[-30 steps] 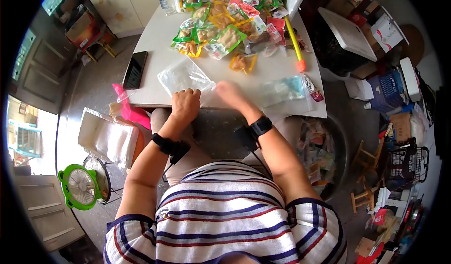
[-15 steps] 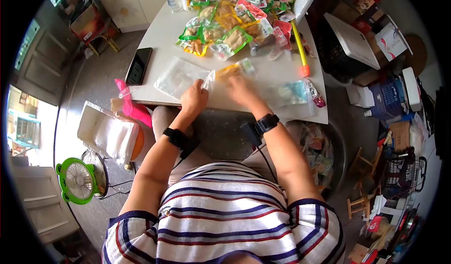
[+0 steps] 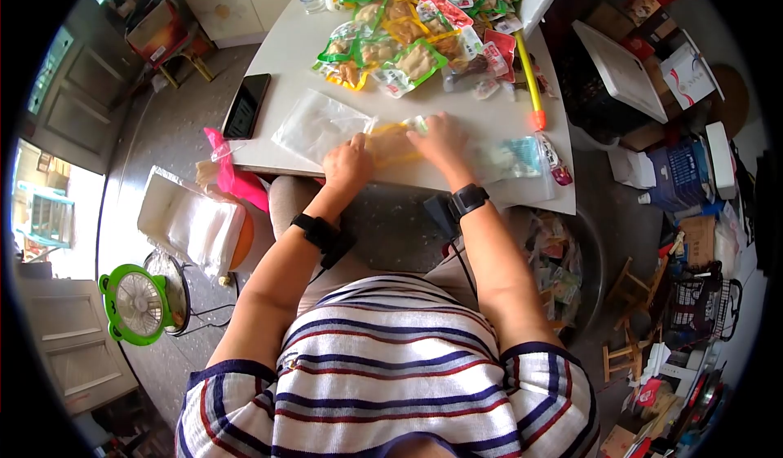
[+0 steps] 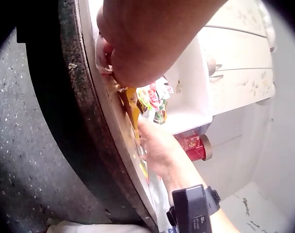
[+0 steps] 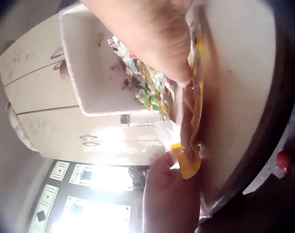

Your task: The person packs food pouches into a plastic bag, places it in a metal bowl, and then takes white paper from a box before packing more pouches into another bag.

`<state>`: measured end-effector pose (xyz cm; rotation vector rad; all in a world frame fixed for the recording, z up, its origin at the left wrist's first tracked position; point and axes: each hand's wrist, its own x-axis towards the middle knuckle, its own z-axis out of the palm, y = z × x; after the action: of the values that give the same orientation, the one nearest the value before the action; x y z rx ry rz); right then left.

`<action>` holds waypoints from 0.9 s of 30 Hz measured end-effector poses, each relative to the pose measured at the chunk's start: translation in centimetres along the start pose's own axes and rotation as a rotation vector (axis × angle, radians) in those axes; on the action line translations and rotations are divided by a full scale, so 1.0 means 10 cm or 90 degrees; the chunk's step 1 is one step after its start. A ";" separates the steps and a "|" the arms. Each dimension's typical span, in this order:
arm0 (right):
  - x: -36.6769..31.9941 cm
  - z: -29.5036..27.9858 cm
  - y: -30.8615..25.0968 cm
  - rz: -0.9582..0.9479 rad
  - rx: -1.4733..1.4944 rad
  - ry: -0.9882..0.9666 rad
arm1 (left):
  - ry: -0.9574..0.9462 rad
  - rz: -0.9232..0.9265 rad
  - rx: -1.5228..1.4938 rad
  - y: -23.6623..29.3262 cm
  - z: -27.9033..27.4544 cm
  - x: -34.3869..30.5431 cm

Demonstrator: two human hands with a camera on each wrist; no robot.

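A yellow-edged food packet [image 3: 394, 144] with brown contents lies stretched between both hands, close over the table's near edge. My left hand [image 3: 349, 167] grips its left end; in the right wrist view, the packet's yellow corner [image 5: 188, 165] shows at the left fingers. At the other end my right hand [image 3: 442, 141] pinches the packet, fingertips on its upper side. An empty clear plastic bag [image 3: 318, 128] lies flat just beyond the left hand, overlapping it in the head view. The right wrist view shows the packet edge-on, above the tabletop.
Many sealed food packets [image 3: 416, 62] are piled at the back of the table, partly in a white box [image 5: 74, 63]. A phone [image 3: 247, 106] lies at the left edge, a yellow stick [image 3: 528, 83] at the right. Clear bags with a blue print [image 3: 518, 158] lie right of the hands.
The right hand reached to the packet lying before the pile and drew it nearer. The left hand moved right, from beside the clear bag to the packet's left end.
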<state>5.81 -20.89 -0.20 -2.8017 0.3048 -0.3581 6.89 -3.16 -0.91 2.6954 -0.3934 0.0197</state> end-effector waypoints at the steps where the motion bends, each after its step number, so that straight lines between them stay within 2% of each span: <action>1: 0.00 0.03 0.02 -0.014 0.051 -0.011 | 0.000 -0.002 -0.001 0.01 -0.01 0.00; 5: -0.04 0.15 0.03 -0.012 0.231 0.013 | 0.027 -0.022 -0.046 0.00 -0.02 -0.01; 8: -0.03 0.13 -0.01 0.111 0.267 0.016 | 0.032 -0.040 -0.074 0.00 -0.05 -0.02; 11: 0.04 0.31 0.20 0.098 0.449 0.024 | 0.044 -0.025 -0.090 -0.05 -0.02 -0.02; 14: -0.04 -0.01 0.25 0.241 1.116 -0.230 | 0.045 -0.015 -0.077 -0.06 0.00 -0.02; 15: -0.06 -0.08 0.25 0.268 1.144 -0.236 | 0.049 -0.004 -0.072 -0.07 0.02 -0.02; 19: -0.32 -0.40 -0.01 0.335 1.001 -0.225 | 0.064 0.022 -0.050 -0.10 0.09 0.01; 22: -0.42 -0.49 -0.11 0.371 1.019 -0.258 | 0.080 0.030 -0.067 -0.08 0.07 -0.01; 23: -0.41 -0.20 0.03 0.260 1.011 -0.173 | 0.073 0.031 -0.065 -0.07 0.05 -0.01; 27: -0.49 -0.21 0.23 0.167 1.050 -0.133 | 0.000 0.017 -0.031 -0.04 -0.03 -0.02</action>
<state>0.21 -22.42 0.02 -1.1418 0.1669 -0.1124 6.82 -2.61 -0.79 2.6428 -0.4241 0.0172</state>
